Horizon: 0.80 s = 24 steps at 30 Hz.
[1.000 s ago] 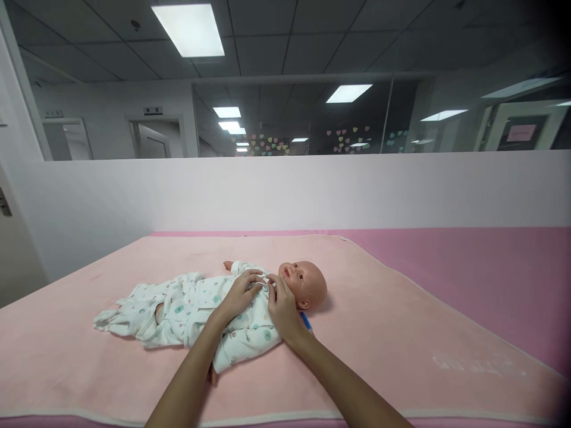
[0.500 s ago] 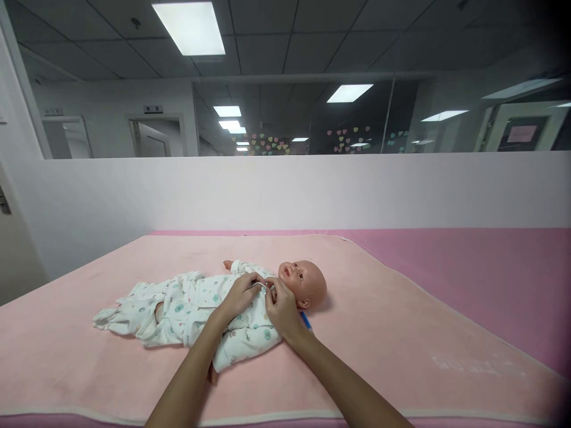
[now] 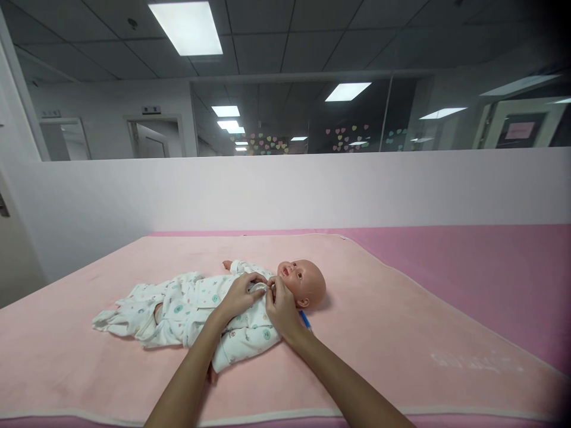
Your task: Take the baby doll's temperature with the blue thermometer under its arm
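Note:
A baby doll (image 3: 304, 281) lies on its back on a light pink blanket (image 3: 383, 321), head to the right, feet to the left. It wears a white printed sleepsuit (image 3: 187, 303). Both my hands meet at the doll's upper chest, just under its chin. My left hand (image 3: 238, 295) pinches the front of the sleepsuit near the collar, fingers closed on the cloth. My right hand (image 3: 280, 308) pinches the other edge of the same collar opening, its fingers curled. A small blue object (image 3: 306, 321) pokes out from under the doll's near shoulder.
The blanket covers a darker pink surface (image 3: 491, 261) that runs on to the right. A low white partition wall (image 3: 285, 190) stands behind it, with glass panels and office ceiling lights above. The blanket's front edge (image 3: 66, 413) runs along the bottom of the view.
My fingers have drawn closer together at the collar, from resting spread on the chest to pinching the cloth. The doll has not moved.

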Each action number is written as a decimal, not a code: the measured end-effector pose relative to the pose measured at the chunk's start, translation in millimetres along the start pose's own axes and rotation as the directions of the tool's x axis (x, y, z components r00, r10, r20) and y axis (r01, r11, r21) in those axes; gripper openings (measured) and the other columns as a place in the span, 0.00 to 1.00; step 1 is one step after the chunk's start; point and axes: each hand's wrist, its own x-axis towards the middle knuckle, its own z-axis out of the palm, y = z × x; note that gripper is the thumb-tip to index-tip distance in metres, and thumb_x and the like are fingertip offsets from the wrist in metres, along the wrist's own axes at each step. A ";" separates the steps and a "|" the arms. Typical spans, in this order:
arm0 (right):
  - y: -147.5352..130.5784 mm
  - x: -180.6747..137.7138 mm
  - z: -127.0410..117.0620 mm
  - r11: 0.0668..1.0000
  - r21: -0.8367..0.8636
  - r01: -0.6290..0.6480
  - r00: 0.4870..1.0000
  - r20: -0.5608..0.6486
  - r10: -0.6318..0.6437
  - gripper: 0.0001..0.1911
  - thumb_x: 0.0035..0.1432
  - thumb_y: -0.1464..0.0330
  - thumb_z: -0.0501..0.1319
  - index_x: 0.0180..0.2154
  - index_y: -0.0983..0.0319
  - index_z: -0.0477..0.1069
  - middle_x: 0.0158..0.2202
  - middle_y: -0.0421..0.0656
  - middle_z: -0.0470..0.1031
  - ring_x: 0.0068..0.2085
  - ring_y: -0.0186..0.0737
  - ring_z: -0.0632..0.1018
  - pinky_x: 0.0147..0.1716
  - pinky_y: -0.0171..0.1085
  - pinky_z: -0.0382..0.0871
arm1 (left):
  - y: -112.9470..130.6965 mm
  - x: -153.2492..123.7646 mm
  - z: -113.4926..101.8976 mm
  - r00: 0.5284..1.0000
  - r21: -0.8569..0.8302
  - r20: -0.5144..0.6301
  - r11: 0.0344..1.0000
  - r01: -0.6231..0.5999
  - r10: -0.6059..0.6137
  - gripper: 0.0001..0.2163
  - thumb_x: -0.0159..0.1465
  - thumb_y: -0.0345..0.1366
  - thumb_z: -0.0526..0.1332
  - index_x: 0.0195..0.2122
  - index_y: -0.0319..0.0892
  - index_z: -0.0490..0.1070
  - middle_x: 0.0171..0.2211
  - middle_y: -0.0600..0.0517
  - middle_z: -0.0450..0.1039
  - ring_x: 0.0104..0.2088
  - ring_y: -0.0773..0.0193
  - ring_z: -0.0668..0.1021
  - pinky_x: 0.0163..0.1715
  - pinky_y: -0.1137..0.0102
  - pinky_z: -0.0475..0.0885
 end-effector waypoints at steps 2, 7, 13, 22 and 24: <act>-0.3 0.4 0.5 1.000 0.008 -0.001 1.000 -0.017 0.001 0.06 0.54 0.74 0.46 0.32 0.61 0.59 0.29 0.42 0.67 0.30 0.36 0.70 0.29 0.34 0.64 | 0.7 0.0 -0.5 1.000 -0.016 0.008 1.000 -0.011 0.011 0.10 0.54 0.30 0.56 0.37 0.42 0.69 0.35 0.51 0.72 0.38 0.61 0.72 0.41 0.68 0.65; -0.8 1.5 0.7 1.000 -0.003 -0.024 0.999 -0.028 0.024 0.06 0.54 0.74 0.47 0.32 0.61 0.60 0.28 0.42 0.67 0.30 0.36 0.70 0.30 0.34 0.64 | -0.9 0.5 -1.4 0.999 -0.062 0.026 0.998 -0.028 0.030 0.10 0.54 0.29 0.56 0.39 0.42 0.68 0.33 0.52 0.72 0.37 0.62 0.73 0.40 0.68 0.65; -1.5 2.5 1.2 0.999 -0.038 0.006 0.999 -0.048 -0.008 0.09 0.52 0.76 0.47 0.31 0.62 0.63 0.30 0.43 0.68 0.34 0.38 0.70 0.34 0.36 0.65 | -2.8 -0.6 -0.1 1.000 -0.103 -0.009 0.994 0.027 -0.029 0.13 0.53 0.27 0.55 0.40 0.41 0.67 0.33 0.51 0.72 0.37 0.62 0.73 0.41 0.67 0.66; -1.0 1.8 -0.2 0.998 -0.040 0.042 0.999 0.010 -0.041 0.16 0.51 0.78 0.47 0.33 0.61 0.71 0.32 0.44 0.71 0.34 0.37 0.72 0.35 0.36 0.68 | -21.0 5.5 -11.1 0.918 -0.433 -0.236 0.880 0.194 -0.319 0.11 0.49 0.29 0.53 0.34 0.38 0.67 0.28 0.51 0.69 0.27 0.67 0.72 0.30 0.72 0.66; -0.5 1.7 -1.2 0.996 -0.072 0.061 0.998 0.018 -0.060 0.16 0.52 0.78 0.47 0.35 0.61 0.71 0.33 0.44 0.72 0.34 0.37 0.73 0.35 0.36 0.68 | -23.0 4.5 -18.6 0.861 -0.474 -0.219 0.821 0.318 -0.460 0.10 0.49 0.30 0.52 0.32 0.37 0.67 0.24 0.51 0.69 0.23 0.69 0.70 0.24 0.74 0.63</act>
